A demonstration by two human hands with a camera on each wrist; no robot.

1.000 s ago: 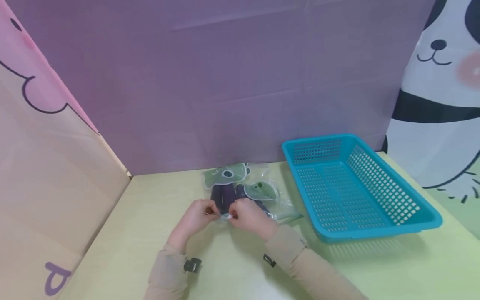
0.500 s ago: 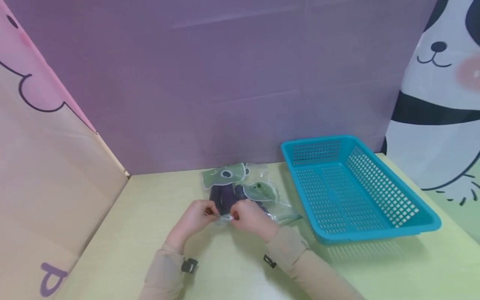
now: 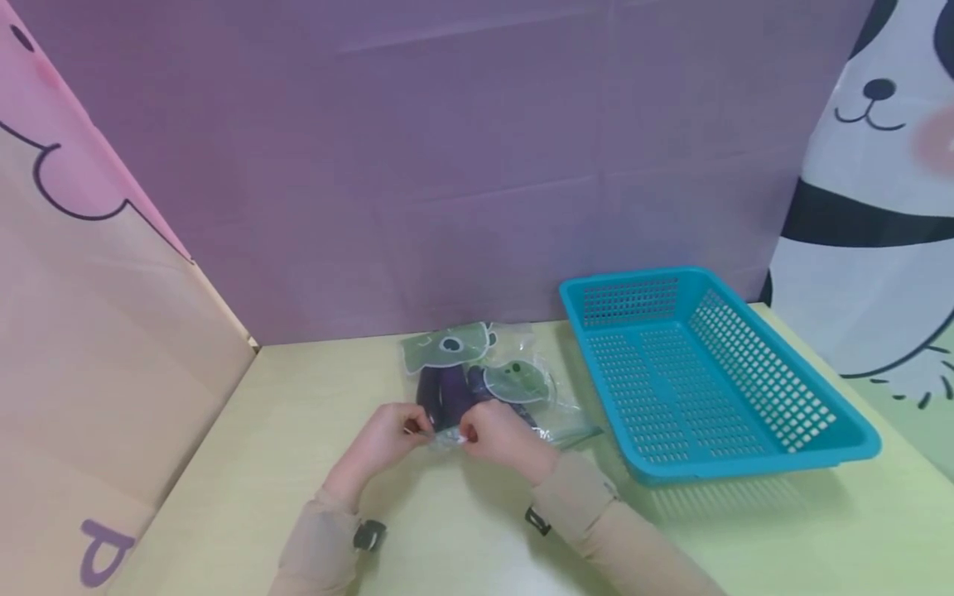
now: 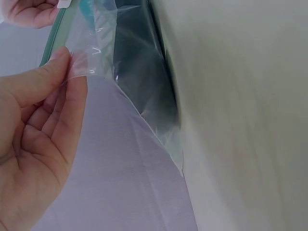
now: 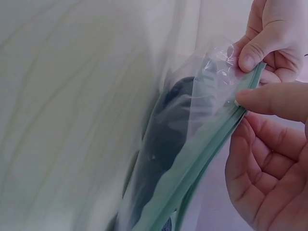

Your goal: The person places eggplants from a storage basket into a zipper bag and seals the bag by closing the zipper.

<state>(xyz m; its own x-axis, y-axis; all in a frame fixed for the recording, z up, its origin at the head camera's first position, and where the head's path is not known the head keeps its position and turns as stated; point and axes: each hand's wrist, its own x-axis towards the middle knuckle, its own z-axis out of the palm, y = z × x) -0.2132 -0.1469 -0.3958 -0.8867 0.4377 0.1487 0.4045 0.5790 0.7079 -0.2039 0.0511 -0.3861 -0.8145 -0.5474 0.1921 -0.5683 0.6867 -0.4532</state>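
A clear zip bag point(image 3: 551, 414) printed with green animal pictures lies on the table, with long dark purple things point(image 3: 453, 393) inside. Its green zip strip point(image 5: 211, 149) runs along the edge nearest the person. My left hand point(image 3: 389, 432) pinches the left end of that edge between thumb and fingers. Close beside it, my right hand point(image 3: 498, 430) pinches the strip at a small white slider point(image 4: 64, 4), thumb and fingers on opposite sides. To the right of the hands, the strip's two sides stand apart in the right wrist view.
A turquoise perforated basket point(image 3: 662, 389) stands on the table point(image 3: 313, 397) to the right of the bag. Behind the table hangs a purple cloth point(image 3: 477, 182). A panel with a panda point(image 3: 857, 273) is on the right, and a pink and beige panel point(image 3: 82, 273) on the left.
The gap between my hands has widened a little, the right hand shifting slightly right along the bag's edge and the left slightly left. Bag and basket stay in place.
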